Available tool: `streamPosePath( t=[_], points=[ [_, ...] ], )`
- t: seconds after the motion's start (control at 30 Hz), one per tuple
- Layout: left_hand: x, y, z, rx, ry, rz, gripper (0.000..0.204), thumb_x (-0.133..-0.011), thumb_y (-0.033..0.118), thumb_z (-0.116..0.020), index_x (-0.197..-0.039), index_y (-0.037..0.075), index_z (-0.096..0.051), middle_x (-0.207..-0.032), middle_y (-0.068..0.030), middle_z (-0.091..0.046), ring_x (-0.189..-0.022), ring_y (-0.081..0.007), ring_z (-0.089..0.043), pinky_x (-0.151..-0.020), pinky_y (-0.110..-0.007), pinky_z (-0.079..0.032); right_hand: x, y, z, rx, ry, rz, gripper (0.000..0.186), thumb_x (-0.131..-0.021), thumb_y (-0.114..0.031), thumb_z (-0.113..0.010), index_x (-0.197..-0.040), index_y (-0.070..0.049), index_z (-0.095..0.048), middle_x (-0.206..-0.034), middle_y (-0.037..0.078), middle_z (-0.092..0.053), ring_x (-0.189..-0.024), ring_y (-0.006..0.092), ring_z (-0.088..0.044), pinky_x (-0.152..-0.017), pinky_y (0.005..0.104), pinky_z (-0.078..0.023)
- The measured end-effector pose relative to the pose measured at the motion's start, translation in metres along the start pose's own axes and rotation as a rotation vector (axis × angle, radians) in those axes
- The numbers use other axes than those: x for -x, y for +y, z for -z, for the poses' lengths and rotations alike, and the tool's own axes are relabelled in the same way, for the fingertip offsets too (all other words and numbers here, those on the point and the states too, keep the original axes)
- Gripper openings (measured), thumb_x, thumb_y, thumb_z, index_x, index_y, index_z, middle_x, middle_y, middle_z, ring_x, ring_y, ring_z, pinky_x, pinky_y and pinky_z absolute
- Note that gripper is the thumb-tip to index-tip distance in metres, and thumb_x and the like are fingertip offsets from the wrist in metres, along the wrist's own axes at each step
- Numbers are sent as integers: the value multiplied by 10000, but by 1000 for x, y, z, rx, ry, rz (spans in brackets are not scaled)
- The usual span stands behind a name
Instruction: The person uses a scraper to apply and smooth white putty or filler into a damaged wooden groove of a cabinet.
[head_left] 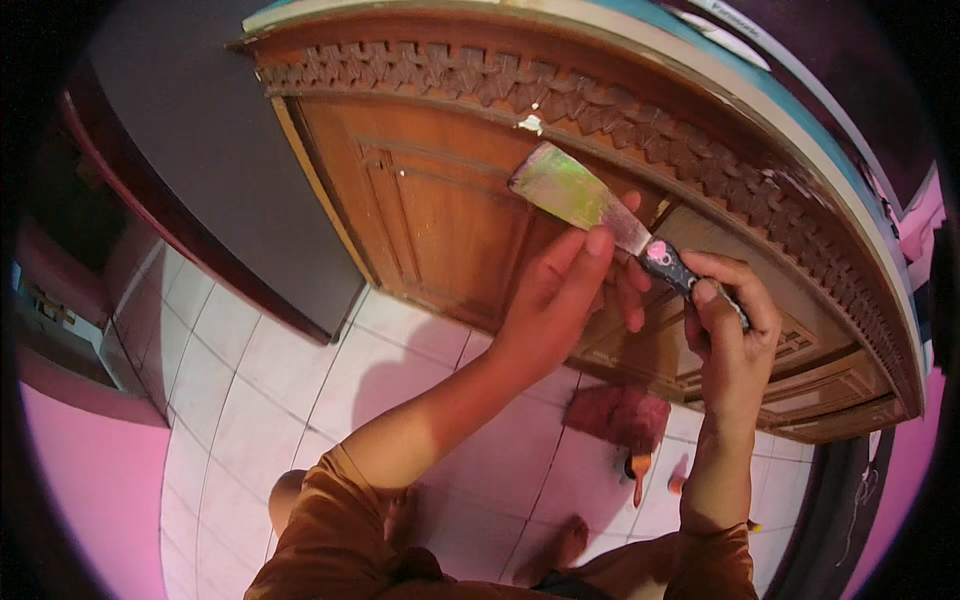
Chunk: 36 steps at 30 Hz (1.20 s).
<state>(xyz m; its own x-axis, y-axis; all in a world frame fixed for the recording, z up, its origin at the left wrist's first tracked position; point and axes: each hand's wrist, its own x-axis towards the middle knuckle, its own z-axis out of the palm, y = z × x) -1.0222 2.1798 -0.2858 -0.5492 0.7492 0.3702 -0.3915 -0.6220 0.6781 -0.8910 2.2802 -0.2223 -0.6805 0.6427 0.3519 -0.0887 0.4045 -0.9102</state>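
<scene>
A putty knife (570,188) with a wide metal blade smeared green and a dark handle marked pink is held up in front of a carved wooden cabinet. My right hand (730,330) is closed round the handle, thumb along it. My left hand (560,305) holds the blade from below, thumb against its edge and fingers partly hidden behind it. White patches show on the cabinet's brown front (430,180) just above the blade.
A red cloth (610,405) lies on the tiled floor (250,420) below, with an orange-handled tool (639,470) beside it. A dark grey panel (200,120) stands left of the cabinet. Pink walls (85,470) flank both sides. My bare feet and legs show at the bottom.
</scene>
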Motion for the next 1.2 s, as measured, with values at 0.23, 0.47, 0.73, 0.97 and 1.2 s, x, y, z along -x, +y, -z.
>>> streamPosePath(
  t=[0.23, 0.47, 0.73, 0.97, 1.2],
  points=[
    [-24, -22, -16, 209, -34, -29, 553, -1027, 418, -437, -1398, 8, -444, -824, -48, -604, -664, -166, -583, -617, -319, -511, -9, -4, -8, 59, 38, 171, 193, -888, -17, -589, -1041, 12, -703, -884, 29, -668, -738, 70, -579, -651, 207, -453],
    [-11, -24, -19, 356, 19, -36, 510, -1042, 392, -416, -1355, -5, -482, -850, -45, -622, -704, -149, -596, -598, -308, -512, 1, -24, -22, 38, 25, 105, 179, -879, 7, -587, -1003, 0, -717, -856, 20, -665, -711, 67, -566, -628, 213, -448],
    [-11, -1, -11, 378, -140, 155, 422, -1055, 373, -376, -1227, 24, -539, -884, -80, -638, -752, -234, -633, -696, -394, -521, 0, -46, -24, 165, 93, 58, 182, -881, -15, -575, -977, -10, -730, -859, 9, -681, -639, 9, -498, -503, 170, -338],
    [-17, 3, 4, 388, -172, 102, 399, -1054, 379, -377, -1169, 42, -557, -923, -103, -658, -783, -233, -657, -694, -376, -536, -6, -43, -35, 154, 73, 126, 203, -865, 11, -561, -983, 18, -726, -975, 53, -717, -714, 45, -555, -602, 188, -419],
    [-17, 3, 2, 413, -237, 192, 396, -1052, 382, -377, -1144, 47, -567, -928, -112, -667, -801, -247, -680, -701, -380, -569, -4, -50, -31, 228, 103, 23, 195, -862, -13, -567, -962, 1, -734, -896, 26, -708, -632, 22, -510, -514, 170, -358]
  ],
)
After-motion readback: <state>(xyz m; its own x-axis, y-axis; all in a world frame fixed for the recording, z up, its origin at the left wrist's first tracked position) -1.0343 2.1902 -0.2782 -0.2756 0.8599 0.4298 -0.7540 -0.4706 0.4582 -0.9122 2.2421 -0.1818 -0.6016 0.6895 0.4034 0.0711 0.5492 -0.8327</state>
